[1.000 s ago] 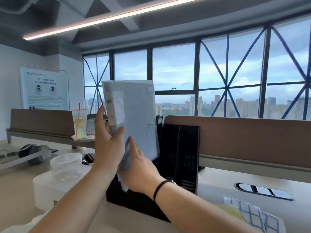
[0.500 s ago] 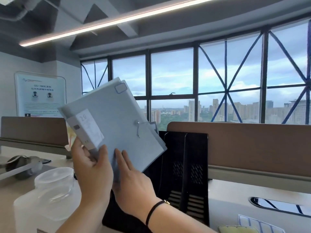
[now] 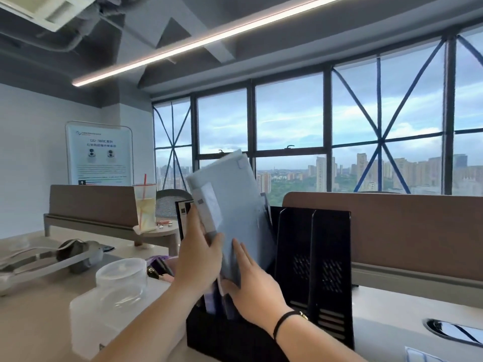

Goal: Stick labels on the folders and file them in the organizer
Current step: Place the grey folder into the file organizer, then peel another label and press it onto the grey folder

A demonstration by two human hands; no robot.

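- Left hand [image 3: 196,259]: thumb and fingers curled round the left edge of the grey-blue folder [image 3: 235,215], gripping it at the spine, just below the white label [image 3: 207,205] stuck there.
- Right hand [image 3: 251,288]: fingers straight and spread, pressed flat against the folder's lower front face; a black band sits on the wrist.
- Folder: held tilted, top leaning right, lower corner down among the leftmost slots of the black organizer [image 3: 313,270]. Whether it rests on the organizer's floor cannot be told; the hands cover that point.
- Open room: the two slots on the organizer's right side stand free, dividers upright. Other folders' edges show low in the left slots, beside the held one.
- Hard to make out: label print is blurred and unreadable. A dark small object behind the left hand is mostly hidden.
- Surface: pale desk [image 3: 392,309]; a translucent plastic jug [image 3: 115,304] stands just left of the organizer, a headset [image 3: 65,257] farther left. A label sheet [image 3: 428,356] is cut off by the lower right frame edge.
- Room: brown partition [image 3: 392,231] behind the organizer, a drink cup with straw [image 3: 145,205] on a rear ledge, large windows, a ceiling light strip.
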